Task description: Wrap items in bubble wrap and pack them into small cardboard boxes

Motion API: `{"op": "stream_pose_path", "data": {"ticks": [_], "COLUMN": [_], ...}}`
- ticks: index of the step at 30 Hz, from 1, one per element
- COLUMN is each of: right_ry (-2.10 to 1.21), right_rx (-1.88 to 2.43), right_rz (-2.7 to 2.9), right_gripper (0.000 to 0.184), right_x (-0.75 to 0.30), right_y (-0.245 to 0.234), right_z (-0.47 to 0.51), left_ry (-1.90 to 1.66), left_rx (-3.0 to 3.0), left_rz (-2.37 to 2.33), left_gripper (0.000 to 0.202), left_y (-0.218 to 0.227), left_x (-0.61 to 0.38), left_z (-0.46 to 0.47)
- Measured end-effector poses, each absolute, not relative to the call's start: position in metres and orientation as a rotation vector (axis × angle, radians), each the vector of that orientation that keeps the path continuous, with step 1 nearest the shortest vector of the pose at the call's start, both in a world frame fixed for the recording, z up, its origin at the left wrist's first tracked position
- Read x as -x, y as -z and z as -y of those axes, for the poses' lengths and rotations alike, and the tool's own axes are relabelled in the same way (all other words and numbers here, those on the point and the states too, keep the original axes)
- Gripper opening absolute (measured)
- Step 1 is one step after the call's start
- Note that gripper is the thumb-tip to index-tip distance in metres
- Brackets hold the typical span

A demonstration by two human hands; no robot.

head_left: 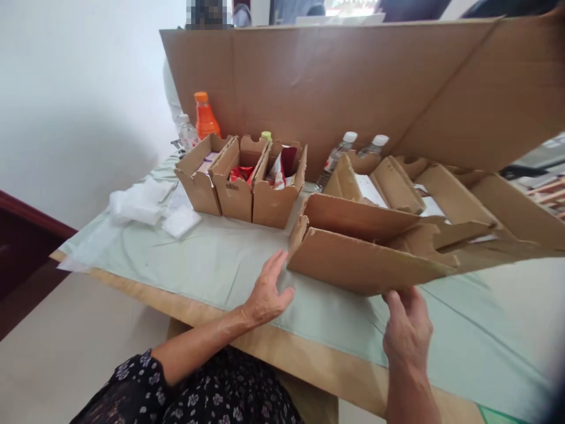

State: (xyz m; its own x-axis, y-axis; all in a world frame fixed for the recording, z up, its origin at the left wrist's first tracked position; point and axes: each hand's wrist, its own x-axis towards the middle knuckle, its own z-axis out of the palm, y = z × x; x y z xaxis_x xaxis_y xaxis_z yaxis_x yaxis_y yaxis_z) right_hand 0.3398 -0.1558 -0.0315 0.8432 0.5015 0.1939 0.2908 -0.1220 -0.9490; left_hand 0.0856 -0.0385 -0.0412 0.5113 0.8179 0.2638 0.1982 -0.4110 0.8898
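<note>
A long, open-topped cardboard box [362,259] lies across the right half of the table, one long side facing me. My right hand [408,327] is at its lower front edge, with the fingers curled under the cardboard and partly hidden. Just short of the box's left end, my left hand [270,294] hovers low over the cloth, fingers apart and holding nothing. Behind the long box stand more cardboard boxes [459,191] with white items inside. Further left is a row of three boxes; the middle one holds a red packet [241,174].
A tall cardboard panel [353,88] stands along the back. Before it are an orange bottle [206,118] and clear bottles [339,156] with white caps. White plastic wrapping [141,203] lies at the left. A pale green cloth [212,265] covers the table. Beyond the panel, a person is partly visible.
</note>
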Motion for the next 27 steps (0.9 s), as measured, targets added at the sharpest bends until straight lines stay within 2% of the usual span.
{"op": "stream_pose_path", "data": {"ticks": [3,5,9,12,18,22,24,27], "right_ry": [-0.308,-0.301,-0.129,-0.055,-0.015,-0.064,-0.207,-0.620], "right_rx": [1.901,2.025,2.111,2.125,2.115,2.081,2.028,1.767], "right_rz": [0.584,0.646,0.912,1.112,1.179,0.957,0.852,0.864], "right_gripper": [0.077,0.076,0.077,0.082,0.084,0.067,0.062,0.059], "right_x": [-0.328,-0.323,-0.323,-0.327,-0.323,-0.293,-0.269,-0.228], "right_y": [0.044,0.054,0.070,0.076,0.072,0.051,0.041,0.031], "right_z": [0.185,0.201,0.206,0.197,0.197,0.206,0.204,0.190], "left_ry": [-0.928,-0.963,-1.033,-1.048,-1.171,-1.214,-1.120,-0.877], "left_rx": [-2.012,-2.041,-1.927,-1.845,-1.665,-1.490,-1.317,-0.969], "left_rz": [-1.142,-1.503,-1.846,-1.934,-1.839,-1.590,-1.367,-1.010], "left_gripper": [0.052,0.039,0.042,0.042,0.015,0.026,0.030,0.027], "left_y": [0.042,0.037,0.019,0.013,0.003,-0.010,-0.013,-0.010], "left_x": [-0.026,0.019,0.086,0.105,0.106,0.093,0.078,0.047], "left_z": [0.012,-0.016,-0.076,-0.103,-0.103,-0.057,-0.027,0.012]}}
